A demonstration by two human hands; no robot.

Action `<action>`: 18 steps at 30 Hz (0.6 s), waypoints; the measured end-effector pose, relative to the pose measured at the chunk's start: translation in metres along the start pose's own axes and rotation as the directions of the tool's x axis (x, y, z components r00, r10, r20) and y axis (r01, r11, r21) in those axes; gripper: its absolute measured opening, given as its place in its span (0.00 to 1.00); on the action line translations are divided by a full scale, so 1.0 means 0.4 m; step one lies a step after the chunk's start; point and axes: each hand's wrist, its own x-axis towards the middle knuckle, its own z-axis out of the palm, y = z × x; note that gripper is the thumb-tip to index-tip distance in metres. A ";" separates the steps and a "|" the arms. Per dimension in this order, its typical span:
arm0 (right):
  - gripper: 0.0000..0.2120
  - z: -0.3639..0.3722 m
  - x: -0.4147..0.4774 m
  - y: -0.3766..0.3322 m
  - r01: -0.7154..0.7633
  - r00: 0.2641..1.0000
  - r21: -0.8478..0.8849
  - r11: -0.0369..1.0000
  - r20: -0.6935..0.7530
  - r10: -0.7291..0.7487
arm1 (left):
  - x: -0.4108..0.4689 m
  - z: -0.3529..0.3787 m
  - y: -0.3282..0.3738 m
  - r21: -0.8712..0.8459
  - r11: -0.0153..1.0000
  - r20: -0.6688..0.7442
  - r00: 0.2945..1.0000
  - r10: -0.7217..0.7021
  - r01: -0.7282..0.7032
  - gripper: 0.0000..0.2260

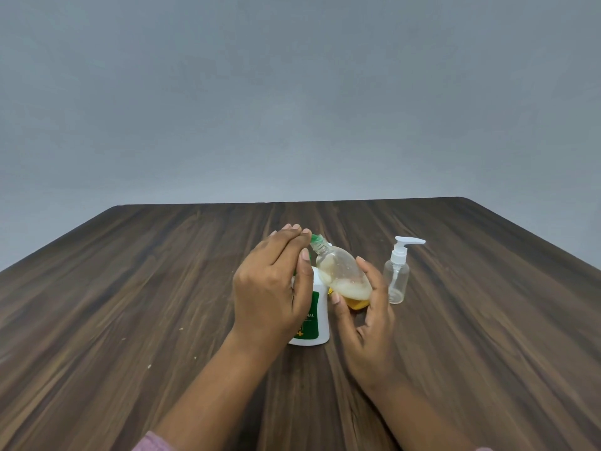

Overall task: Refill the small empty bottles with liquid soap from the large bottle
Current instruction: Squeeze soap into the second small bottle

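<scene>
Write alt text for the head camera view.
A right hand holds a tilted clear bottle of foamy soap, the left hand at its green cap. A white bottle and an empty pump bottle stand on the wooden table.

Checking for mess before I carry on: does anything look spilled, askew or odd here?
No spill shows. The clear bottle is tilted in the right hand, neck toward the left hand, with foamy liquid pooled at its low end. A few pale specks lie on the table. The pump bottle stands upright.
</scene>
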 end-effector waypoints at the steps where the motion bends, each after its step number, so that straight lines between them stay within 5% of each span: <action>1: 0.22 -0.001 0.000 -0.001 0.002 1.000 -0.008 1.000 0.000 -0.002 | -0.003 0.003 -0.001 -0.005 1.000 -0.003 1.000 0.001 -0.001 0.17; 18: 0.22 0.003 -0.002 0.002 -0.001 1.000 -0.017 1.000 -0.008 0.000 | -0.001 -0.001 0.000 -0.018 1.000 0.002 1.000 -0.011 0.011 0.17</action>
